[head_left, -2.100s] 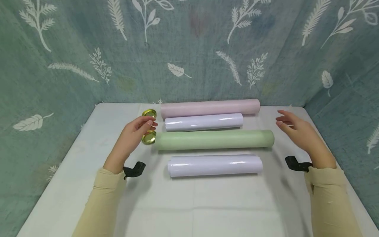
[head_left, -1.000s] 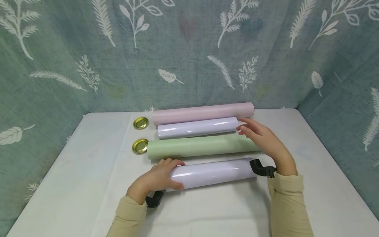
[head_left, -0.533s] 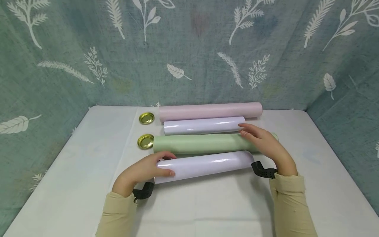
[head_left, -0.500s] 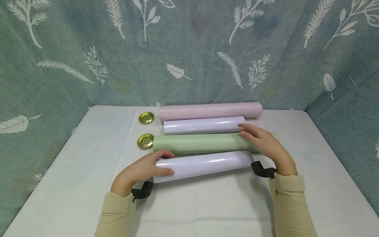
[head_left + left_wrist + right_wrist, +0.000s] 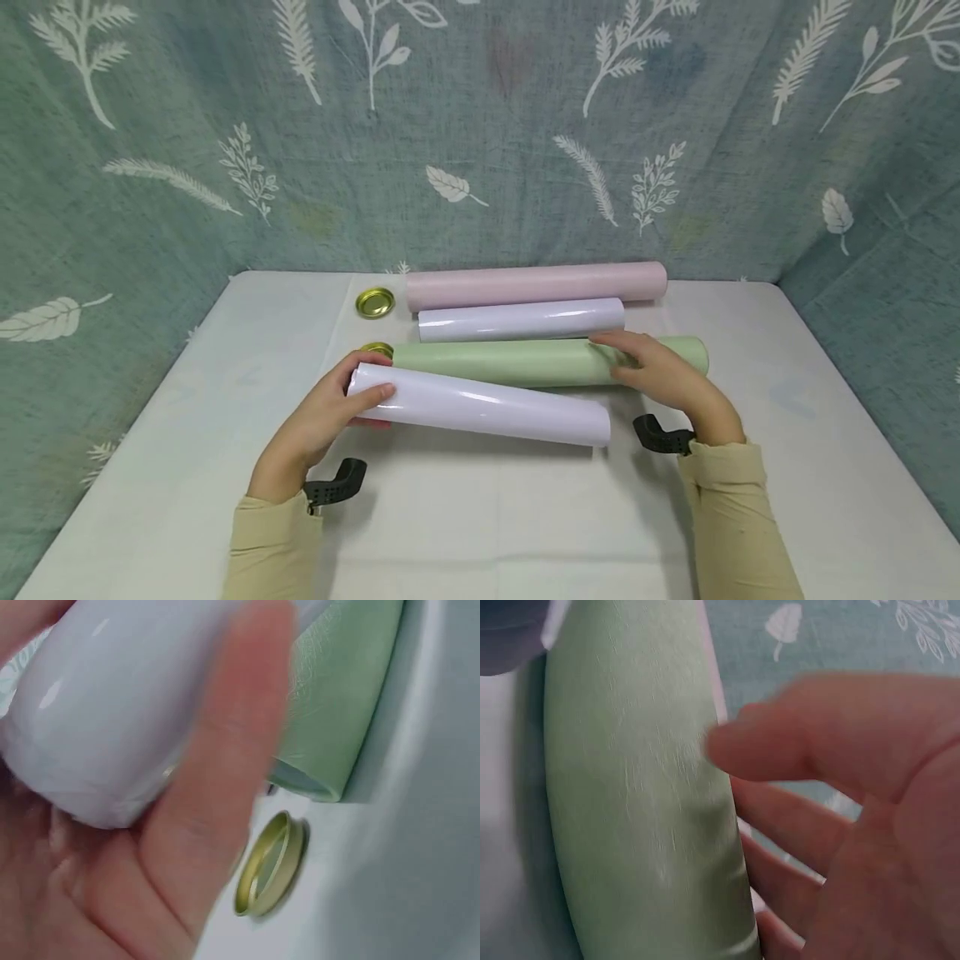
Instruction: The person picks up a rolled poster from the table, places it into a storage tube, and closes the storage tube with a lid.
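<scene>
My left hand [image 5: 318, 417] grips the left end of a glossy white roll [image 5: 487, 407], thumb on the near side and fingers round the back. The roll tilts, its left end raised and its right end lower and nearer me. In the left wrist view the thumb lies along the white roll [image 5: 112, 712]. My right hand [image 5: 671, 379] is held with loosely extended fingers over the right part of a pale green roll [image 5: 495, 363]. In the right wrist view, the thumb and fingers overlap the far edge of the green roll [image 5: 637, 787] and hold nothing.
Behind the green roll lie a shorter glossy white roll [image 5: 521, 320] and a pink roll [image 5: 536, 285]. One gold lid [image 5: 374, 302] lies left of them; another gold lid [image 5: 378, 348] is partly hidden by my left hand. A leaf-patterned cloth [image 5: 480, 125] hangs behind the white-covered table [image 5: 487, 517].
My left hand took hold of the front white roll, drew it left and lifted its left end. My right hand moved in over the green roll, then shifted slightly nearer me.
</scene>
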Demonstrator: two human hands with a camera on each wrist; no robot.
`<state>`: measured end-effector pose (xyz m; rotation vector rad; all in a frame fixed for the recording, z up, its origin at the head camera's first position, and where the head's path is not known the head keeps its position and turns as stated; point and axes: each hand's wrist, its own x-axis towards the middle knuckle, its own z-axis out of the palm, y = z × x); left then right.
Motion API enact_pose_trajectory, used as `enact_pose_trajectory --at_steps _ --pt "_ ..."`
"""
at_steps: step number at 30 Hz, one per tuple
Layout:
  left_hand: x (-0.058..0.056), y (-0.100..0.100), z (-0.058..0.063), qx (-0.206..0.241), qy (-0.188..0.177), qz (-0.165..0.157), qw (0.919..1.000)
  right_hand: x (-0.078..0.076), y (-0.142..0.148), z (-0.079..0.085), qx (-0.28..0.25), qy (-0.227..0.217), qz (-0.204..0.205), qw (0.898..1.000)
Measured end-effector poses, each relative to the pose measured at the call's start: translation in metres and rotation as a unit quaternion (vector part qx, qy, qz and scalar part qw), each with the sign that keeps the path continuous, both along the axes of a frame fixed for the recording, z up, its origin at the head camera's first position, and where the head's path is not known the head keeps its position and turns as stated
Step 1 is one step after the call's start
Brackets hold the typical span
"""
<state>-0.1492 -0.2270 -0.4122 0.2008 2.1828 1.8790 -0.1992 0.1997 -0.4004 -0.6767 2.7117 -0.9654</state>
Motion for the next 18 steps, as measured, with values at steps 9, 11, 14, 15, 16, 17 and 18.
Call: enact_pose_trajectory --at_steps 9,11,14,15,16,17,18 --pt "0.000 -0.008 -0.002 0.047 -0.005 0.057 0.9973 -0.003 -0.027 -0.011 0.125 0.090 -0.025 0.988" --pt "0.001 -0.008 -0.002 0.049 -0.008 0.070 0.9963 -0.003 -0.032 -0.013 0.143 0.086 -0.029 0.985" --pt "-0.001 -0.006 -0.002 0.042 -0.007 0.086 0.9954 -0.002 -0.037 -0.014 0.170 0.087 -0.025 0.981" --pt "-0.001 -0.005 -0.003 0.040 -0.005 0.090 0.9952 -0.002 -0.038 -0.015 0.175 0.089 -0.025 0.980" --pt "-0.002 -0.005 -0.003 0.038 -0.003 0.094 0.9948 -0.001 -0.039 -0.016 0.178 0.093 -0.024 0.979" --pt "-0.002 -0.005 -0.003 0.037 -0.001 0.099 0.9944 0.000 -0.039 -0.016 0.177 0.097 -0.022 0.979" --pt "-0.002 -0.005 -0.004 0.039 0.000 0.104 0.9938 0.000 -0.039 -0.017 0.175 0.101 -0.022 0.979"
